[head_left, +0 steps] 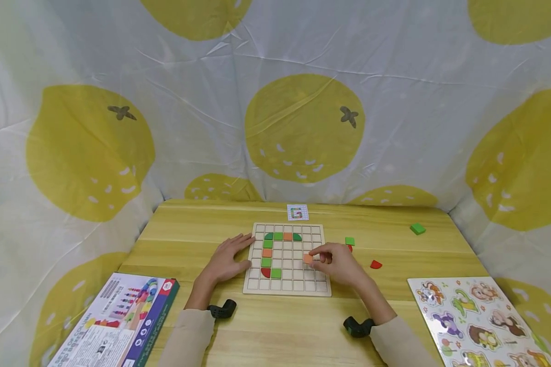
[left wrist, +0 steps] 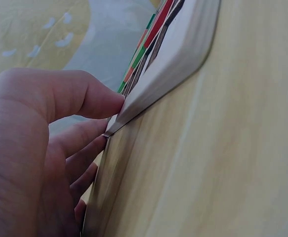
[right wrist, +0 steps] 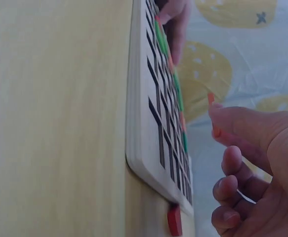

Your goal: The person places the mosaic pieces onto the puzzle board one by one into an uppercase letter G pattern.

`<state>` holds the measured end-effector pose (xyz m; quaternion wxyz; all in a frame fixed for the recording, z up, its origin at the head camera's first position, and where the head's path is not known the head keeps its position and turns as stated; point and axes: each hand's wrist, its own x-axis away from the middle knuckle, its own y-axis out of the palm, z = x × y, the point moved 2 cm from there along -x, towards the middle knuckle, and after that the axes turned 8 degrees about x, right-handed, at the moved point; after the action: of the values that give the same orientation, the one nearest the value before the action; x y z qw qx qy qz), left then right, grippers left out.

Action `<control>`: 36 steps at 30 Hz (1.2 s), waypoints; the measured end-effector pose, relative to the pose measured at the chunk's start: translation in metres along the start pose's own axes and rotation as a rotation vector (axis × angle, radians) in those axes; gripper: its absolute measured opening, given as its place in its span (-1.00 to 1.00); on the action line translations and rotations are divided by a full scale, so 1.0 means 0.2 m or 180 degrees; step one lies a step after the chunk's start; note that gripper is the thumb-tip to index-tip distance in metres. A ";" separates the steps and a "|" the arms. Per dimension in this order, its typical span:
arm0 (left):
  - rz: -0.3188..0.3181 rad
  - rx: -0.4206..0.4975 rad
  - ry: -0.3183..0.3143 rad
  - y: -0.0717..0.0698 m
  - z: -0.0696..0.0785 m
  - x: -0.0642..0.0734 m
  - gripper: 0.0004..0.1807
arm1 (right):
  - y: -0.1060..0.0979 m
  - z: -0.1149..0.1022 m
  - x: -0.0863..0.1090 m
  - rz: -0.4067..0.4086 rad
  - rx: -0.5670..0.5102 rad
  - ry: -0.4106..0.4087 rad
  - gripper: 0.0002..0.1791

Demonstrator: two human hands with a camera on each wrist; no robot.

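On the left, a box with printed beads lies on the bench, running out of the bottom of the head view. Next comes the left hand, a black device at its wrist below a beige sleeve; its fingers are extended and relaxed, and its thumb tip touches the near part of the board's left edge. The gridded board lies flat in the middle, with coloured pieces making a column near its left side: green, orange, green, then a red quarter at the near end with a green square to its right. From the top of that column a row runs right near the far edge: dark green quarter, green, orange, dark green quarter. Beyond the board lies a small card with a coloured figure on a grid. Over the board's right part, the right hand pinches an orange square between thumb and index finger, raised off the board. Just past that hand lie a green piece and a partly hidden red piece, then another red piece farther right. Green blocks sit near the far right corner, and an animal sheet lies nearest the right side.
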<state>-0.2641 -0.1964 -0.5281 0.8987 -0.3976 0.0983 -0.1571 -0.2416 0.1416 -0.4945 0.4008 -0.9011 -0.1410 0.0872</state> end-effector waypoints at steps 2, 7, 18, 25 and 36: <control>0.0000 0.0006 -0.0004 0.00 0.00 0.00 -0.22 | 0.03 -0.01 0.00 -0.0046 -0.0009 -0.0001 -0.76; -0.0013 0.0009 -0.0006 0.00 0.01 0.00 -0.23 | 0.10 -0.03 0.00 -0.0136 -0.0007 -0.0123 -0.80; -0.0001 0.0009 -0.0005 0.01 0.00 0.00 -0.23 | 0.21 -0.08 0.00 -0.0277 0.0092 -0.0264 -0.78; -0.0011 0.0002 -0.0010 0.01 0.00 -0.01 -0.22 | 0.23 -0.11 -0.01 -0.0262 0.0222 -0.0365 -0.79; -0.0010 0.0013 -0.0008 0.00 0.00 0.00 -0.23 | 0.24 -0.14 -0.02 -0.0243 0.0286 -0.0315 -0.77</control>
<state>-0.2646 -0.1957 -0.5271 0.8993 -0.3961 0.0962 -0.1582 -0.2293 0.0898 -0.5118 0.4364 -0.8707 -0.1909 0.1224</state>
